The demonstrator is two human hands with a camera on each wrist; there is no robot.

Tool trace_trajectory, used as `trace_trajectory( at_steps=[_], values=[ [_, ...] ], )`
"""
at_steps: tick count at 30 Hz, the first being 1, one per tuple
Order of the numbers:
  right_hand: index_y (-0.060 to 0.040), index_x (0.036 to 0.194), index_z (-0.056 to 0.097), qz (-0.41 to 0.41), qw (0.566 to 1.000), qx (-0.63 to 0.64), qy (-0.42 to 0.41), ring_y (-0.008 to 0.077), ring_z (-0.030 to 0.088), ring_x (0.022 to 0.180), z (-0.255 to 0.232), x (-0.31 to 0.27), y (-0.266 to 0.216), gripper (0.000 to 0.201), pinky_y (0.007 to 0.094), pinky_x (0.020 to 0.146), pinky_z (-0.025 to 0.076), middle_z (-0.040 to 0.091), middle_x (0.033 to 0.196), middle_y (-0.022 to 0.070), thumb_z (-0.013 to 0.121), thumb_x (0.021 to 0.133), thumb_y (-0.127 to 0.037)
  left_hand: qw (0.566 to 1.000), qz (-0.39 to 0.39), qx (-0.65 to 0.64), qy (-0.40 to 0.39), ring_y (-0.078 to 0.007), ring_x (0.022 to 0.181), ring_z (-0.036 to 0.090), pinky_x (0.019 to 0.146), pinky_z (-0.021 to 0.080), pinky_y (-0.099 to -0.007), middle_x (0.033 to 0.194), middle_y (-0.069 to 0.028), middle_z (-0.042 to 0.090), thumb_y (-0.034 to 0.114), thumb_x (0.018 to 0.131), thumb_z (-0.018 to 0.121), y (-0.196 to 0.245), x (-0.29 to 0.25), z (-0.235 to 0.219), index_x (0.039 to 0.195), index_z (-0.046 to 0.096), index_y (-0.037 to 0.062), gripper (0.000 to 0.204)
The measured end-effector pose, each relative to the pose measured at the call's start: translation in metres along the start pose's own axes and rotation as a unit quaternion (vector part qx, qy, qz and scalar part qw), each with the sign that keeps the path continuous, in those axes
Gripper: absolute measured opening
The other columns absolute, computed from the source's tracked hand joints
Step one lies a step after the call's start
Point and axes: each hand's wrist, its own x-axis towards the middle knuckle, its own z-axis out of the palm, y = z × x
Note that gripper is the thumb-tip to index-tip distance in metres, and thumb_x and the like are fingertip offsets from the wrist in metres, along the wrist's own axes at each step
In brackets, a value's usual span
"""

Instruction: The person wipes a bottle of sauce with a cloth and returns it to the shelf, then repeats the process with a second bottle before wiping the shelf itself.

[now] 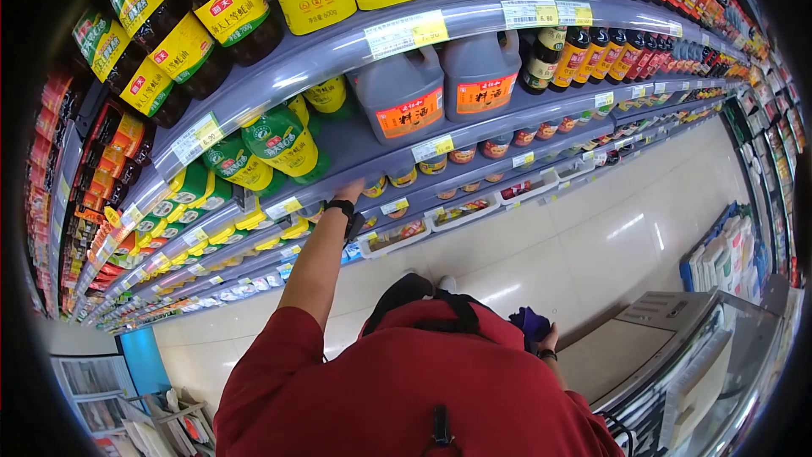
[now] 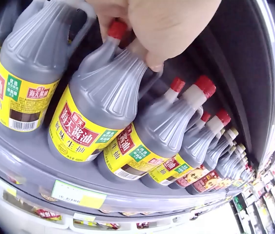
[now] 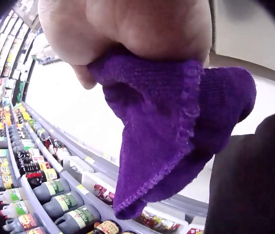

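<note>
In the left wrist view my left hand grips the neck and handle of a dark bottle with a red cap and yellow label, which stands slightly tilted on the shelf among similar bottles. The head view shows that left hand reaching in under a shelf edge, its fingers mostly hidden. My right hand holds a bunched purple cloth that hangs down from it. Seen from the head, the right hand is low by my side with the purple cloth.
Shelves of bottles, jugs and pouches curve across the front. White bins of packets sit lower down. A glass-sided case stands at the right, on a pale tiled floor.
</note>
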Motion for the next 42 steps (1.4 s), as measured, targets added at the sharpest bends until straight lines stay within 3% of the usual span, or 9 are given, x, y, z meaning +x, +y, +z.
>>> trace_trajectory(
  at_steps=[8,14,18,23,27,33,37,40,42],
  values=[
    [0.0033,0.128,0.048,-0.003,0.998,0.039,0.051,0.0323,0.053,0.115,-0.064,0.005,0.018,0.062,0.048,0.103,0.037,0.053,0.129,0.0168,0.035,0.094,-0.047,0.993,-0.064,0.024,-0.098,-0.0273,0.129,0.041,0.105,0.03,-0.0353,0.138,-0.0148,0.046,0.055,0.087,0.036,-0.018,0.011,-0.013,0.132,0.047,0.0074,0.067],
    [0.0031,0.125,0.05,-0.021,0.999,0.014,0.048,0.0321,0.054,0.114,-0.055,0.0,0.011,0.059,0.048,0.103,0.037,0.054,0.127,0.0167,0.034,0.095,-0.045,0.994,0.009,0.065,-0.083,-0.0268,0.127,0.043,0.104,0.032,-0.0362,0.136,-0.0146,0.047,0.055,0.09,0.031,-0.052,0.045,0.009,0.134,0.044,0.0089,0.066],
    [0.0021,0.125,0.051,0.024,1.0,0.015,0.013,0.0325,0.053,0.115,-0.048,0.005,-0.003,0.06,0.0482,0.103,0.037,0.054,0.127,0.0169,0.033,0.095,-0.046,0.992,-0.052,0.026,-0.11,-0.0273,0.126,0.044,0.104,0.032,-0.0361,0.134,-0.0139,0.05,0.053,0.091,0.03,-0.042,0.038,0.005,0.134,0.044,0.0094,0.063],
    [-0.0005,0.126,0.05,0.003,1.0,0.012,0.01,0.0333,0.052,0.116,0.01,-0.047,-0.027,0.059,0.0496,0.103,0.037,0.053,0.127,0.0169,0.032,0.095,-0.047,0.995,-0.008,0.055,-0.085,-0.0293,0.123,0.045,0.103,0.032,-0.037,0.128,-0.0142,0.053,0.057,0.089,0.031,-0.028,0.02,-0.009,0.134,0.044,0.011,0.066],
    [-0.0017,0.123,0.052,-0.018,0.995,0.033,-0.096,0.0327,0.053,0.115,-0.008,-0.002,-0.022,0.059,0.0492,0.102,0.039,0.055,0.126,0.0154,0.032,0.094,-0.049,0.993,-0.072,-0.021,-0.089,-0.0283,0.126,0.045,0.103,0.033,-0.0372,0.138,-0.0141,0.046,0.055,0.086,0.038,-0.002,-0.006,-0.023,0.133,0.047,0.0091,0.066],
    [-0.0029,0.12,0.055,-0.004,0.991,0.081,-0.107,0.0306,0.056,0.111,-0.006,0.008,-0.007,0.057,0.048,0.099,0.041,0.059,0.121,0.0135,0.035,0.093,-0.049,0.994,-0.006,0.049,-0.102,-0.0295,0.128,0.042,0.105,0.032,-0.0368,0.141,-0.0108,0.043,0.053,0.087,0.034,-0.031,0.024,-0.008,0.134,0.046,0.0168,0.06],
    [-0.0029,0.118,0.056,0.007,0.993,0.058,-0.105,0.03,0.056,0.11,-0.012,0.011,0.004,0.056,0.0481,0.098,0.042,0.059,0.12,0.0133,0.037,0.093,-0.049,0.99,-0.067,0.018,-0.123,-0.0298,0.13,0.039,0.107,0.029,-0.0364,0.142,-0.0112,0.042,0.053,0.088,0.034,-0.02,0.011,-0.014,0.135,0.045,0.015,0.062],
    [-0.0025,0.117,0.057,0.018,0.996,0.056,-0.06,0.0303,0.057,0.109,-0.005,0.005,0.006,0.056,0.0475,0.098,0.042,0.06,0.119,0.0134,0.038,0.093,-0.049,0.988,-0.043,0.032,-0.147,-0.03,0.131,0.038,0.108,0.027,-0.0376,0.142,-0.0122,0.041,0.051,0.09,0.032,-0.022,0.013,-0.014,0.136,0.044,0.014,0.06],
    [-0.0024,0.116,0.057,0.013,0.997,0.057,-0.057,0.0303,0.058,0.108,-0.001,-0.002,0.003,0.054,0.0481,0.098,0.042,0.06,0.119,0.0137,0.04,0.092,-0.048,0.985,0.073,0.1,-0.124,-0.0305,0.131,0.038,0.107,0.03,-0.0381,0.142,-0.0138,0.041,0.046,0.093,0.029,-0.026,0.013,-0.011,0.135,0.044,0.0122,0.056]
  ],
)
